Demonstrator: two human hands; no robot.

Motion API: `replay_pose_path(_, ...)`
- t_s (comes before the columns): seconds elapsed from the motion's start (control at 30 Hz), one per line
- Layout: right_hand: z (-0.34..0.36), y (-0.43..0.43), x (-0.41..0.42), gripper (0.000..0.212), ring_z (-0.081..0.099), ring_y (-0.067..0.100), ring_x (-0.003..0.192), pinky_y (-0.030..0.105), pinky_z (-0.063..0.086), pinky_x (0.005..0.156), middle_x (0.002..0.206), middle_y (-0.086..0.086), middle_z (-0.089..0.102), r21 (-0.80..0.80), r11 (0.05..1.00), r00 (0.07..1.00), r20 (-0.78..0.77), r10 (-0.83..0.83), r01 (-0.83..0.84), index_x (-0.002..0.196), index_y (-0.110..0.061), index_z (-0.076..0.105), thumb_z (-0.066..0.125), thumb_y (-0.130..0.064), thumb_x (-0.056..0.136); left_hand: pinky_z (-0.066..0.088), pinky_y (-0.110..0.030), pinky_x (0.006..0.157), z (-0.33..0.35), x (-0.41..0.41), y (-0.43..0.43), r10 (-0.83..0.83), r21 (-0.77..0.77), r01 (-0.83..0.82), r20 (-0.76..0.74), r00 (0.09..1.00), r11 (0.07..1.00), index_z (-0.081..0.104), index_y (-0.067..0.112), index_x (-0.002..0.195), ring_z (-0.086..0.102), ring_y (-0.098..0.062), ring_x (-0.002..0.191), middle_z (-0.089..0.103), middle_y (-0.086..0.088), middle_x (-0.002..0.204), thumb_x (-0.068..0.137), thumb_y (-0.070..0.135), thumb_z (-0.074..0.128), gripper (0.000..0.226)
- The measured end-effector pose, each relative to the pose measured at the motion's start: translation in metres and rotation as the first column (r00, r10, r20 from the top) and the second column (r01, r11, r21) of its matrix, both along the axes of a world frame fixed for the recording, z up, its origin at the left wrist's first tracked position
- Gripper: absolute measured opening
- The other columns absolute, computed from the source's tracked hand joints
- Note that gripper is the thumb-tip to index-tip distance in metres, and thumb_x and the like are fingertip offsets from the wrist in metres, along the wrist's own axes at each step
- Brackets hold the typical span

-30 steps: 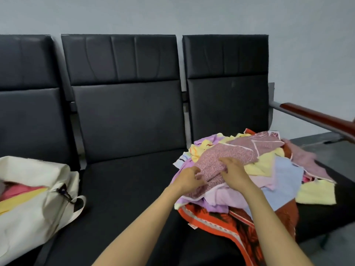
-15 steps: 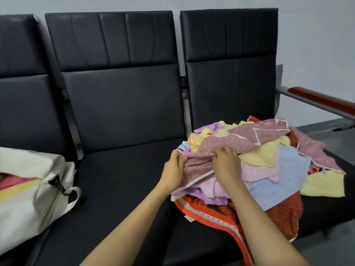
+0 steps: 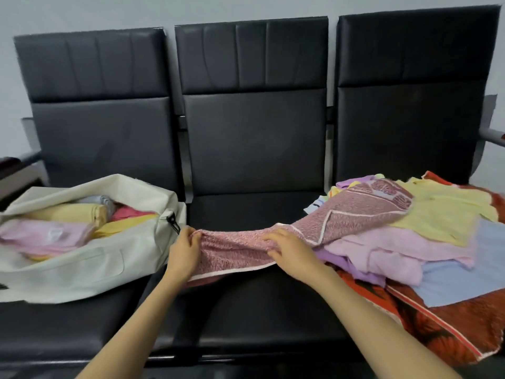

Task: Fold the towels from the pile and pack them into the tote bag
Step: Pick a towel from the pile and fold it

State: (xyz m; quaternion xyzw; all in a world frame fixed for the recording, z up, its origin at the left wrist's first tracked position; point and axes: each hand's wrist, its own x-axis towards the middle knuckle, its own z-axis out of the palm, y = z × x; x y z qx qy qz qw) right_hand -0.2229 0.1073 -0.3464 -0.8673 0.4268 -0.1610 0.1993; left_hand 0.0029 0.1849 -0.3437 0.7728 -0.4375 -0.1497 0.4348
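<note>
Pink-flecked towel (image 3: 341, 212) with a white edge spans the middle seat (image 3: 246, 310) of a black three-seat bench. One end is gathered between a person's two hands, and the other lies on top of the pile (image 3: 396, 255) at 3 o'clock. The left hand (image 3: 183, 250), just at 3 o'clock from the cream tote bag (image 3: 82, 263), clutches the bunched end with its fingers curled around the cloth. The right hand (image 3: 289, 248), farther toward 3 o'clock, pinches a fold of the same towel near its white trim. The pile fills the right-hand seat, with a yellow towel (image 3: 442, 214) on top at 2 o'clock and lilac and purple pieces beneath it. A blue towel (image 3: 464, 274) sits at 4 o'clock, and a red patterned towel (image 3: 437, 324) lies underneath, hanging over the seat's front edge. The tote bag lies open on the left-hand seat at 9 o'clock, holding folded towels in yellow, pink, grey-blue and red. Bare forearms enter from 6 o'clock, and a pale grey wall (image 3: 82, 12) runs behind the backrests at 12 o'clock.
</note>
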Motion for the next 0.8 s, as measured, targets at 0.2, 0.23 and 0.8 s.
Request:
replay_pose_path(0.2, -0.008, -0.026, -0.012, 0.062, 0.026, 0.028, 0.135, 0.039, 0.036, 0.103, 0.147, 0.008, 0.029, -0.084, 0.964, 0.921, -0.285, -0.265, 0.252, 0.145, -0.022, 0.03, 0.059, -0.027, 0.091, 0.033, -0.028, 0.071, -0.024, 0.029, 0.006, -0.097, 0.234, 0.067, 0.118, 0.988, 0.97, 0.055, 0.01, 0.1, 0.059, -0.029, 0.098, 0.065, -0.011, 0.1, 0.093, 0.026, 0.057, 0.018)
replay_pose_path(0.23, -0.012, -0.032, -0.014, 0.061, 0.023, 0.03, 0.136, 0.04, 0.034, 0.105, 0.148, 0.009, 0.028, -0.075, 0.961, 0.9, -0.337, -0.277, 0.267, 0.145, -0.021, 0.031, 0.059, -0.031, 0.091, 0.033, -0.028, 0.07, -0.025, 0.027, 0.006, -0.144, 0.272, 0.108, 0.113, 0.983, 0.956, 0.053, 0.013, 0.095, 0.058, -0.025, 0.092, 0.063, -0.005, 0.094, 0.09, 0.033, 0.062, 0.022)
replay_pose_path(0.8, 0.041, -0.007, -0.005, 0.032, 0.044, 0.006, 0.053, 0.02, 0.041, 0.04, 0.083, 0.022, 0.041, 0.694, 0.697, 0.887, 0.421, -0.19, -0.18, 0.115, 0.003, 0.053, 0.051, -0.025, 0.099, 0.045, -0.028, 0.071, 0.006, 0.022, -0.016, -0.19, 0.076, 0.213, -0.239, 0.952, 0.974, 0.06, 0.02, 0.085, 0.057, -0.014, 0.073, 0.063, 0.001, 0.077, 0.09, 0.008, 0.059, 0.013)
